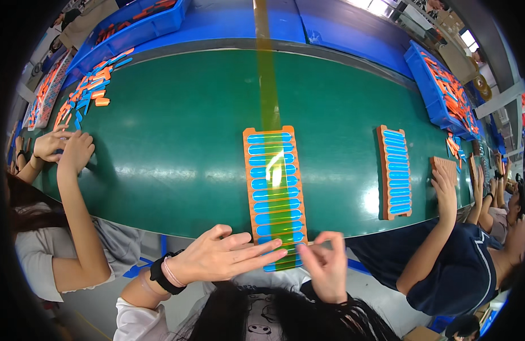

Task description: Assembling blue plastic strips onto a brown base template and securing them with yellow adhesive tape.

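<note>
An orange ridged tray [302, 213] lies lengthwise in front of me, its slots filled with several slim blue pieces [272, 194]. A see-through yellow tape [268, 94] runs from the far side down along the middle of the tray, over the blue pieces. My left hand [225, 253] is open, its fingers stretched flat across the tape near the tray's near end. My right hand [326, 266] is beside the tray's near right corner, thumb by the edge and fingers loosely bent apart from it. Nothing shows between them.
Another filled orange tray [394, 173] lies to the right on the green table [183, 125]. Loose orange and blue pieces [94, 85] lie far left. Blue bins [438, 85] of pieces stand at the back. A co-worker's hands [66, 149] are at left; another's hand [444, 190] touches a tray at right.
</note>
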A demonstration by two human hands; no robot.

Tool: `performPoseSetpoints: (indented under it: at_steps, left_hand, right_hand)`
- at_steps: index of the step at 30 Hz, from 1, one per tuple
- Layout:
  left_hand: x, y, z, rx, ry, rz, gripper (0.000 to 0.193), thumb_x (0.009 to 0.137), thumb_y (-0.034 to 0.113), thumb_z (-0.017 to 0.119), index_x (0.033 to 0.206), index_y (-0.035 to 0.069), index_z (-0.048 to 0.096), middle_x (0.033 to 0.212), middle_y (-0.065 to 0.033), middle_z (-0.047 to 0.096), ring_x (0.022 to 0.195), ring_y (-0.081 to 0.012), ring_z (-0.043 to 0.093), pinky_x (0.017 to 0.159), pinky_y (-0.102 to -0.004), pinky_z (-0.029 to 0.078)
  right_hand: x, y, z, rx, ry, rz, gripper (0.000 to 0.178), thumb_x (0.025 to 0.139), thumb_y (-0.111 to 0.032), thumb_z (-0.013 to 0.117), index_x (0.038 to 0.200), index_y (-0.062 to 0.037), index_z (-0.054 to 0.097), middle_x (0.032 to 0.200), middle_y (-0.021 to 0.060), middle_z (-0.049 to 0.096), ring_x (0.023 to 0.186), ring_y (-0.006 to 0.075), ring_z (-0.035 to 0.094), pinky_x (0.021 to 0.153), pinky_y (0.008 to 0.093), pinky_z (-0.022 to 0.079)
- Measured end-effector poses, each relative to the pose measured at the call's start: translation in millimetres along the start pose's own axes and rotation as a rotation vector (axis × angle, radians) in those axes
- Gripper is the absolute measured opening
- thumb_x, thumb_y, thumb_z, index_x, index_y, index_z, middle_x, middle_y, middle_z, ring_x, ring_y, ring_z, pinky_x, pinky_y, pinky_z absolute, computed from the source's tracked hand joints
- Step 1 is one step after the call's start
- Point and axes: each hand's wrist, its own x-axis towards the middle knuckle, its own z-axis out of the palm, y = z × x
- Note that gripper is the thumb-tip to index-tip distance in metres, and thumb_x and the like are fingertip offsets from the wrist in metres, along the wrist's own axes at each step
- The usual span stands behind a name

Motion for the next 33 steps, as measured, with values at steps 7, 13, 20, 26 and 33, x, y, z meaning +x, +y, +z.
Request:
performPoseSetpoints:
  at_steps: [7,13,20,26,33]
  left_hand:
    - [13.0,1.7,-11.6,0.045,-0.017,0.115,0.036,0.073,0.011,0.053,0.109,0.016,0.056,0.108,0.0087,0.056,0.077,-0.0041,0.043,0.065,-0.0219,0.029]
    - [32.8,-0.2,-19.1,-0.14,-0.097,0.16,0.02,0.072,0.01,0.051,0.091,0.01,0.057,0.079,0.0027,0.055,0.079,-0.0102,0.05,0.063,-0.0247,0.036]
    - [104.0,-118.2,-9.0,-1.021,0.402,-0.989,0.076,0.077,0.029,0.065,0.128,-0.005,0.02,0.121,-0.0203,0.042,0.111,-0.0256,0.044,0.092,-0.0322,0.036]
    - [117.0,-156.8,11.3,-1.425,0.386,-0.901,0.032,0.087,0.02,0.052,0.098,-0.01,0.055,0.094,-0.0134,0.062,0.087,-0.0128,0.057,0.082,-0.0241,0.044]
    - [117.9,-138.6,19.0,-1.253,0.402,-0.823,0.025,0.088,0.017,0.049,0.096,-0.005,0.058,0.091,-0.0102,0.063,0.083,-0.0091,0.057,0.076,-0.0232,0.045]
  right_hand:
    - [22.9,-50.8,-11.9,0.027,-0.21,-0.264,0.024,0.083,-0.001,0.053,0.093,0.0001,0.031,0.081,0.0161,0.06,0.078,0.0187,0.063,0.067,0.0282,0.049]
    - [38.6,-71.7,-7.5,-0.251,-0.377,-0.271,0.027,0.082,-0.008,0.053,0.093,-0.0011,0.03,0.074,0.015,0.058,0.067,0.029,0.062,0.057,0.0358,0.049]
    - [33.6,-84.2,-3.7,-0.425,-0.387,-0.246,0.026,0.082,-0.012,0.053,0.093,-0.0025,0.031,0.078,0.0137,0.057,0.069,0.0265,0.062,0.059,0.035,0.049]
    - [34.9,-90.6,2.8,-0.444,-0.38,-0.276,0.027,0.082,-0.012,0.053,0.093,-0.0014,0.031,0.081,0.0163,0.055,0.068,0.0295,0.061,0.057,0.0381,0.048]
    - [93.1,-103.8,16.9,-0.502,-0.222,-0.534,0.029,0.079,-0.011,0.05,0.094,0.0035,0.03,0.081,0.0256,0.052,0.069,0.0442,0.053,0.059,0.0488,0.044]
